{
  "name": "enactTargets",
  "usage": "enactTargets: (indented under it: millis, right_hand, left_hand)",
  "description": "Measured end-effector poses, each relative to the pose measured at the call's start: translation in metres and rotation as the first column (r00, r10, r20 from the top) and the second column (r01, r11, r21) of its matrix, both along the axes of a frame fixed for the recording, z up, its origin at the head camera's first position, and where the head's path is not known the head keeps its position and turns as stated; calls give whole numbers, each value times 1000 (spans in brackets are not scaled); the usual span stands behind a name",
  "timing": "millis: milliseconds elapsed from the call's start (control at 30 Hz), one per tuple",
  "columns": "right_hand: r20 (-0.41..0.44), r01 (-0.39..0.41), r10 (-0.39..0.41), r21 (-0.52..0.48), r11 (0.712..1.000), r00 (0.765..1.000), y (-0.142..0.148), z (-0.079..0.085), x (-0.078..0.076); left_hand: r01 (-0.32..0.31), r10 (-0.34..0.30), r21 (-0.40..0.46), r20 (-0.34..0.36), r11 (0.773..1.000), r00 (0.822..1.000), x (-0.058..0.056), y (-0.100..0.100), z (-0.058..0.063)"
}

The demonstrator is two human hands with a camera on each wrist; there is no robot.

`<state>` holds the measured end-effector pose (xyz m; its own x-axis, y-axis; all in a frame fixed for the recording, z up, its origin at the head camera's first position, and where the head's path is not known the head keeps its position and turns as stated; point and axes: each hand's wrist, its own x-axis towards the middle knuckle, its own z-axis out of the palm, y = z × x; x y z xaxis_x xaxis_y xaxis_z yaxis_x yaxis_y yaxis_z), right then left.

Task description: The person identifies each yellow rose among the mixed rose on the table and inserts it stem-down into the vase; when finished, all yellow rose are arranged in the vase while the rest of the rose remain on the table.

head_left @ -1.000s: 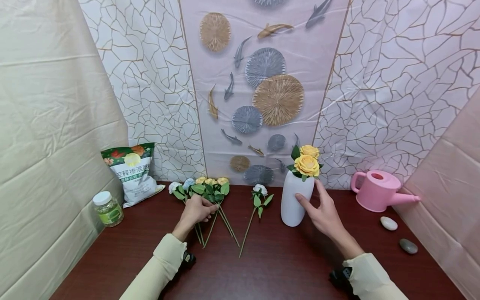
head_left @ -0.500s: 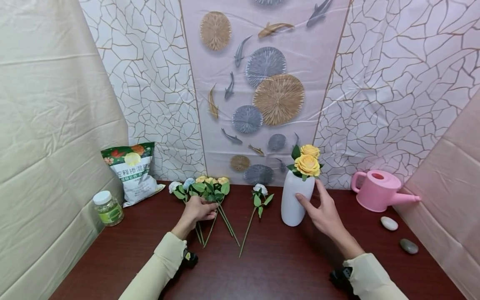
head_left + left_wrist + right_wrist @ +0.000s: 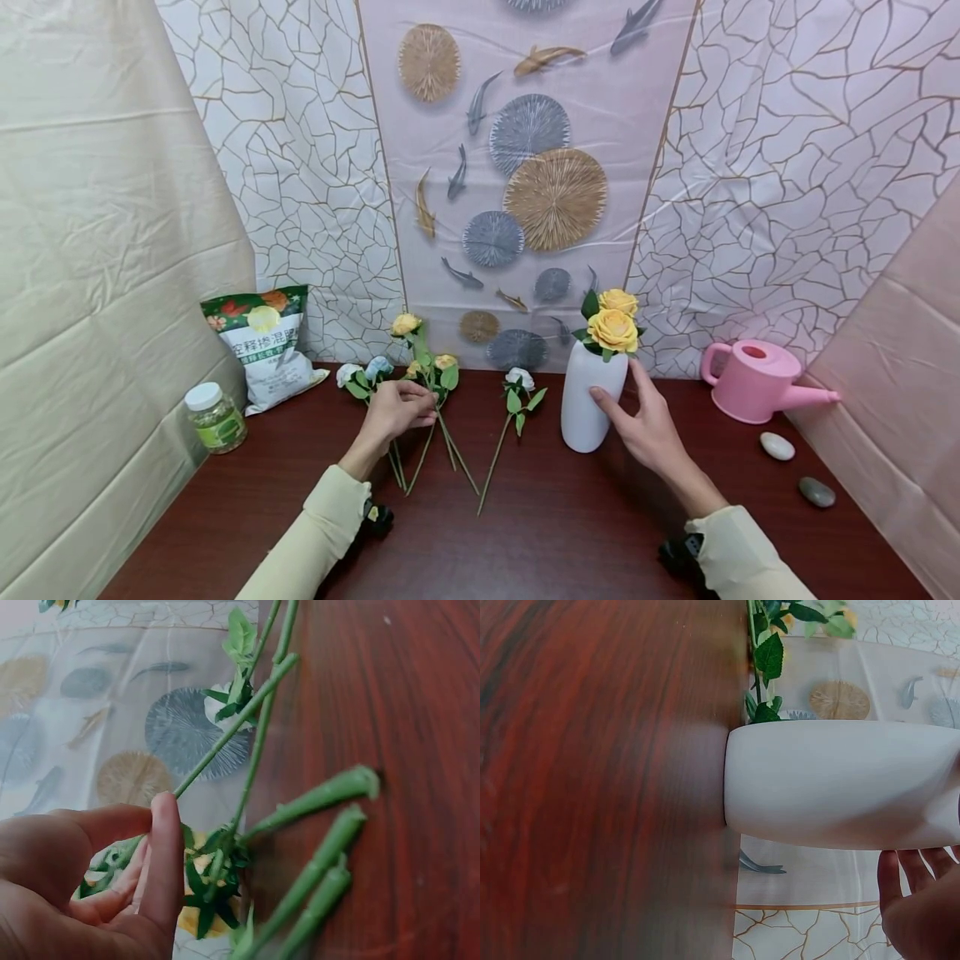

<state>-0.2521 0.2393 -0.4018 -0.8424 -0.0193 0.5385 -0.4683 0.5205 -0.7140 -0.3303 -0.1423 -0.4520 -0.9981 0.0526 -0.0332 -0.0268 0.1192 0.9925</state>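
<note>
My left hand (image 3: 392, 415) pinches the green stem (image 3: 229, 736) of a yellow rose (image 3: 406, 324) between thumb and fingertips; its bloom stands above the other flowers. Under and around that hand lie more stemmed flowers: a white rose (image 3: 348, 374), a light blue rose (image 3: 378, 367) and yellow ones (image 3: 446, 362). On the right, my right hand (image 3: 651, 429) grips the side of a white vase (image 3: 583, 400), thumb in front and fingers round the far side. Two yellow roses (image 3: 613, 330) stand in the vase, which rests upright on the table.
One white rose (image 3: 520, 380) lies alone between the hands. At the left stand a fertilizer bag (image 3: 268, 350) and a white-lidded jar (image 3: 217, 418). A pink watering can (image 3: 756, 383), a white stone (image 3: 777, 446) and a grey stone (image 3: 817, 492) are at the right.
My left hand has lifted one yellow rose from the pile, so its bloom now rises above the rest. My right hand and the vase have stayed in place.
</note>
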Motion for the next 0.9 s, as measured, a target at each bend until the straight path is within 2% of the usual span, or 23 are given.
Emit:
enactTargets:
  millis: [133, 300, 467, 567, 633, 733, 800, 900]
  right_hand:
    - [1, 2, -2, 3, 1000, 1000, 0, 2, 1]
    - [10, 7, -7, 8, 1000, 1000, 0, 1, -2]
    - [21, 15, -16, 17, 1000, 1000, 12, -21, -22]
    - [18, 19, -20, 28, 999, 1000, 17, -30, -29]
    - [15, 19, -20, 25, 1000, 1000, 17, -30, -29]
    - [11, 26, -26, 18, 1000, 1000, 15, -29, -28]
    - [9, 30, -30, 12, 999, 1000, 14, -27, -25]
    - [8, 32, -32, 8, 999, 999, 9, -18, -17]
  left_hand:
    - [-10, 5, -53, -84, 999, 996, 3, 6, 8]
    - [-28, 2, -128, -199, 991, 980, 8, 16, 17]
    - [-49, -9, -175, -314, 983, 950, 13, 27, 27]
    - [-78, -9, -208, -390, 975, 921, 16, 35, 39]
    - [-129, -3, -254, -461, 959, 887, 17, 41, 50]
    - [-228, 8, -327, -556, 917, 831, 18, 51, 69]
    - [-269, 11, -344, -597, 900, 802, 17, 58, 83]
    - [-271, 11, -321, -627, 908, 779, 16, 70, 103]
